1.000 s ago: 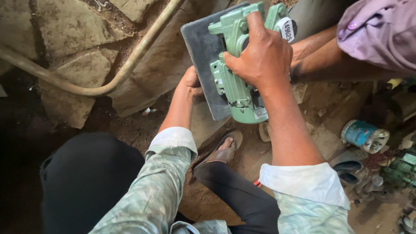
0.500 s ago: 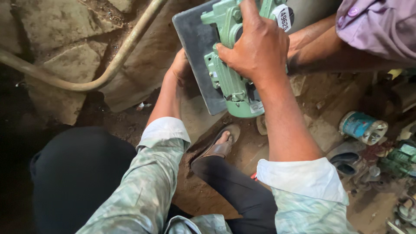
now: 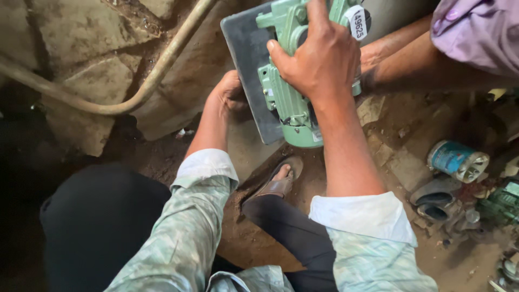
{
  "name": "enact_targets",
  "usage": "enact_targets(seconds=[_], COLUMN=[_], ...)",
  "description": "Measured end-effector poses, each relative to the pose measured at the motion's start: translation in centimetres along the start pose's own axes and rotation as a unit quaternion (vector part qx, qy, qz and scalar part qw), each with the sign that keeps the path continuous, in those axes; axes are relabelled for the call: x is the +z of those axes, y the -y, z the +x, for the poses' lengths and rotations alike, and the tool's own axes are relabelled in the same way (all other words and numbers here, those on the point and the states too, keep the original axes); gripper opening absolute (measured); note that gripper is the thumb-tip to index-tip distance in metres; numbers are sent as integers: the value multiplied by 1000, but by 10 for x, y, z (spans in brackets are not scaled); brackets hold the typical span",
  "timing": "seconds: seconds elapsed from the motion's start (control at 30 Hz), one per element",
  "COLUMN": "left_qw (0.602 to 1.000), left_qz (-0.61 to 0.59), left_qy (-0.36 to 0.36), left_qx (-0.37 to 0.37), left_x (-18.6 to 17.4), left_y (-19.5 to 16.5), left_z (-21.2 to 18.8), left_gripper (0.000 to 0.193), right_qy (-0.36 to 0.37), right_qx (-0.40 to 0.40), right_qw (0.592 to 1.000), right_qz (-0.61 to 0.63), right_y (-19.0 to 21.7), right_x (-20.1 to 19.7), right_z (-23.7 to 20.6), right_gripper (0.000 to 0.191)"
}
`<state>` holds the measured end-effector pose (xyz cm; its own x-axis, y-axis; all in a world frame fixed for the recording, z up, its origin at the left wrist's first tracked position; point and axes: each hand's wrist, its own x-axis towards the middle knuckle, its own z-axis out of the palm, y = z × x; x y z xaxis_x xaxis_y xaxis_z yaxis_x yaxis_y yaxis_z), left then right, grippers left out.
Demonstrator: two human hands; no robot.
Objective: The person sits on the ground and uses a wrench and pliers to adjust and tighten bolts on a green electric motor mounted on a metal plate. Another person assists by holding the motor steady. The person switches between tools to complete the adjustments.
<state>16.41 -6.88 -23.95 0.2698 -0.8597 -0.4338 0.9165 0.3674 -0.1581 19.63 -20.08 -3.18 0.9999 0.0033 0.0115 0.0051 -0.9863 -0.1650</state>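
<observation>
Looks like a rough repair workshop, and the work is happening right down on the ground. Bare dirt floor (image 3: 259, 243), oily and dark, with cracked stone slabs (image 3: 81, 65) along one side. A grimy hose (image 3: 162, 65) snakes across them. Off to the right, a heap of scrap parts (image 3: 476, 211): a blue motor winding (image 3: 457, 160), a dark rubber piece (image 3: 435, 197), bits of green machinery. In the middle, a green electric motor (image 3: 292, 92) on a grey metal plate (image 3: 246, 59). The person squats in a sandal (image 3: 278, 181), sleeves rolled.
</observation>
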Motion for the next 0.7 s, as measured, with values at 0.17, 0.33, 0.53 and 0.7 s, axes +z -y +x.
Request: enact_targets(seconds=[0.17,0.33,0.53,0.7], left_qw=[998,993,953,979], left_qz=[32,53,155,2], left_qy=[30,-43,-79,153], left_qx=[43,92,248,138], left_x=[-1,-7,-13,0], left_y=[-6,-11,-28,-35], left_z=[6,-4,-23,-25], left_gripper=[33,32,51,89], right_qy=[7,11,18,23], right_qx=[-2,-11,-19,5], right_qw=[1000,1000,1000,1000], right_qz=[-6,-8,10,5], right_y=[-5,-4,-2,-6], right_x=[1,-1,-5,-1], right_z=[-4,-3,0,-2], right_gripper=[66,65,62,61])
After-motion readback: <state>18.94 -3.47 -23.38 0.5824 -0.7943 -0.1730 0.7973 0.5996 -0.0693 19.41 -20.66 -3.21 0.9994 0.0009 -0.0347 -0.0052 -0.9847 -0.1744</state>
